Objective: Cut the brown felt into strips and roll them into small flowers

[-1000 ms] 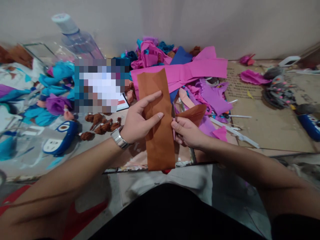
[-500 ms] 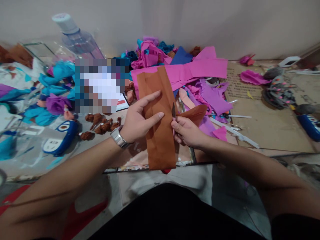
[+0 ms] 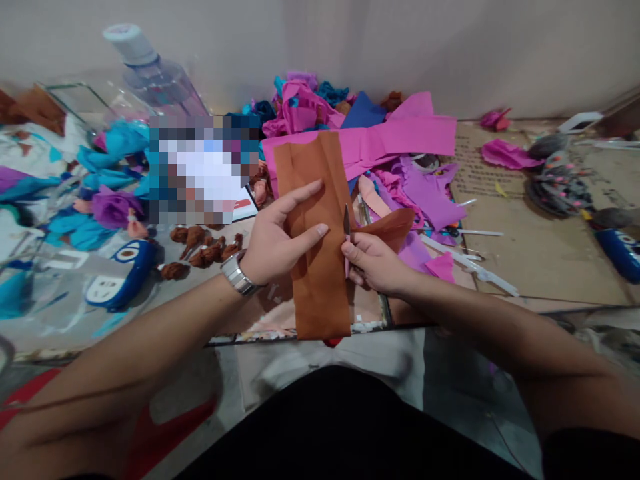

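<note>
A long brown strip of crepe paper [image 3: 323, 287] lies in front of me, its lower end hanging slightly over the table edge. My left hand [image 3: 280, 233] rests on it with thumb and forefinger spread, a metal watch [image 3: 239, 273] on the wrist. At the strip's right edge, my right hand [image 3: 373, 260] is closed around the pink handle of a small knife [image 3: 347, 223]. The dark blade points away from me, against the paper's edge. Another brown flap [image 3: 390, 230] sticks out to the right behind this hand.
Pink crepe paper [image 3: 400, 140] and purple scraps [image 3: 430, 193] lie behind and right. A blurred-out phone [image 3: 244, 205], brown knotted pieces [image 3: 205, 248] and a blue tape dispenser [image 3: 123, 273] are left. A bottle [image 3: 160, 80] stands behind; cardboard [image 3: 530, 253] and a pincushion [image 3: 557, 180] lie right.
The upper end of the brown paper has shifted slightly and its fold looks flatter. Both hands and the knife are almost where they were.
</note>
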Action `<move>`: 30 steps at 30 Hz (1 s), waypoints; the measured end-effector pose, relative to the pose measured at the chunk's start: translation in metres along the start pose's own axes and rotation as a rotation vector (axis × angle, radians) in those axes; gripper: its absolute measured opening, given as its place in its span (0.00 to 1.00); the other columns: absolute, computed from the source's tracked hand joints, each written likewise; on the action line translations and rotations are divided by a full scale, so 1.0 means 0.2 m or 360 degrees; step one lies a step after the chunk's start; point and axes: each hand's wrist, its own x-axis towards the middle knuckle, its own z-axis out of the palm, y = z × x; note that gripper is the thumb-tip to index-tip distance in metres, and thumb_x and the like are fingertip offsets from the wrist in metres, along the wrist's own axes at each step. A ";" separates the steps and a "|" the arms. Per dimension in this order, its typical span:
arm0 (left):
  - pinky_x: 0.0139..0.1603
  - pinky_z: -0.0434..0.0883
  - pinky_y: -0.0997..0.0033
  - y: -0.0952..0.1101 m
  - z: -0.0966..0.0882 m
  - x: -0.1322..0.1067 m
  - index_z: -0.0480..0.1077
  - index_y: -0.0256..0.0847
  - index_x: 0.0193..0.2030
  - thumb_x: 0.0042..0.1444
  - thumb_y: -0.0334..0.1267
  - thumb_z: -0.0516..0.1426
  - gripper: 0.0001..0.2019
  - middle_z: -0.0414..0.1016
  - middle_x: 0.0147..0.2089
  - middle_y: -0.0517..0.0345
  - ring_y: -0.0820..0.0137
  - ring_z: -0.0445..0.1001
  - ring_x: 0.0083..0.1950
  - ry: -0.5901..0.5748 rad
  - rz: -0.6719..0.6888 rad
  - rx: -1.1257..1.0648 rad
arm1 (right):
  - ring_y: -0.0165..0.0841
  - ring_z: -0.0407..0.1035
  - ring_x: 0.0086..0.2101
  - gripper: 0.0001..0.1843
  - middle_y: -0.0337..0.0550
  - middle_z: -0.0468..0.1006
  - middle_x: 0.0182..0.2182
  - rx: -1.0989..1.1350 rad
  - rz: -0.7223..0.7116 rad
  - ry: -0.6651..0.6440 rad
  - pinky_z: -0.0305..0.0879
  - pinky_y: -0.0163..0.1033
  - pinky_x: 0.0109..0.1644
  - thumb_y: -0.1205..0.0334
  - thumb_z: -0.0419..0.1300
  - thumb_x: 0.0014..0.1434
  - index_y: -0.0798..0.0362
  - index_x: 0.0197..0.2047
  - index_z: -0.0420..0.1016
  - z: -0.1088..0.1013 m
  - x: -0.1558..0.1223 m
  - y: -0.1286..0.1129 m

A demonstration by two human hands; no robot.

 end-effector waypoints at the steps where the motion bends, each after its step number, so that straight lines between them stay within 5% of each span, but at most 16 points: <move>1: 0.73 0.75 0.49 0.00 0.00 0.00 0.72 0.47 0.71 0.59 0.57 0.69 0.36 0.74 0.71 0.47 0.51 0.74 0.72 0.0001 -0.0001 0.0000 | 0.21 0.59 0.15 0.28 0.30 0.71 0.21 -0.0007 0.0005 0.0006 0.50 0.27 0.16 0.33 0.66 0.63 0.52 0.37 0.67 0.00 0.00 0.00; 30: 0.76 0.71 0.45 0.00 -0.01 0.00 0.70 0.49 0.72 0.59 0.58 0.68 0.37 0.72 0.73 0.46 0.50 0.71 0.74 -0.0038 0.0019 0.0031 | 0.21 0.59 0.15 0.29 0.31 0.73 0.21 -0.0055 0.0041 0.0021 0.50 0.27 0.15 0.32 0.65 0.63 0.51 0.36 0.65 0.00 0.00 -0.01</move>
